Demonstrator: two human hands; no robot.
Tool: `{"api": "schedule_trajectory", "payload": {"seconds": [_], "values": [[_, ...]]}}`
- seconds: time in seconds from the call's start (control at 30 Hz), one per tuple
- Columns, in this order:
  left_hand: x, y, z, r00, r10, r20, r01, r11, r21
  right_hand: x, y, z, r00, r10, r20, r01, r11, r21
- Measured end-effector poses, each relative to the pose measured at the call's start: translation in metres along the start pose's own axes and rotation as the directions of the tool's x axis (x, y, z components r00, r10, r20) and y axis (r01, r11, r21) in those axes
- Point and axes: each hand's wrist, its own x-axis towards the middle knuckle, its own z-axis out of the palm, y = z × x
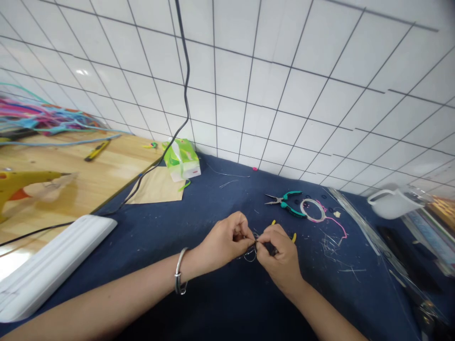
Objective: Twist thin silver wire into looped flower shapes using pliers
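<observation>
My left hand and my right hand meet over the dark blue cloth, fingertips pinched close together. Between them is a thin, looped wire, which both hands appear to grip; a small dark bit at the fingertips is too small to make out. Yellow handle ends of some tool stick out beyond my right hand, the rest of it hidden. Farther back lie teal-handled needle-nose pliers, jaws apart and pointing left. Beside them sits a white ring with pink pipe cleaner on it.
Wire scraps are scattered at the right, near a white cup. A green tissue pack stands by the tiled wall. At the left are a long white box-like object, a yellow glue gun, a utility knife and a hanging black cable.
</observation>
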Motion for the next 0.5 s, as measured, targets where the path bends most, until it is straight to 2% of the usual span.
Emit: {"api": "schedule_trajectory", "payload": {"seconds": [0.1,0.2,0.3,0.4,0.5], "values": [[0.0040,0.0008,-0.0028,0.995,-0.034,0.096,0.053,0.978,-0.204,-0.0004,-0.0013,-0.0011,1.000,0.007,0.002,-0.007,1.000,0.008],[0.0066,0.0014,-0.0064,0.986,-0.062,0.153,0.104,0.952,-0.288,0.0010,-0.0020,-0.0017,1.000,-0.003,0.004,0.003,1.000,0.015],[0.0067,0.0009,-0.0091,0.980,-0.076,0.184,0.120,0.964,-0.238,0.0020,-0.0013,-0.0016,1.000,-0.010,0.013,0.010,1.000,0.013],[0.0046,0.0005,-0.0096,0.976,-0.086,0.200,0.109,0.988,-0.109,0.0012,0.0001,-0.0010,0.999,-0.032,0.018,0.033,0.999,-0.006],[0.0015,0.0019,-0.0089,0.991,0.000,0.130,-0.011,0.997,0.079,0.0000,0.0015,0.0001,0.997,-0.079,0.009,0.080,0.996,-0.044]]}}
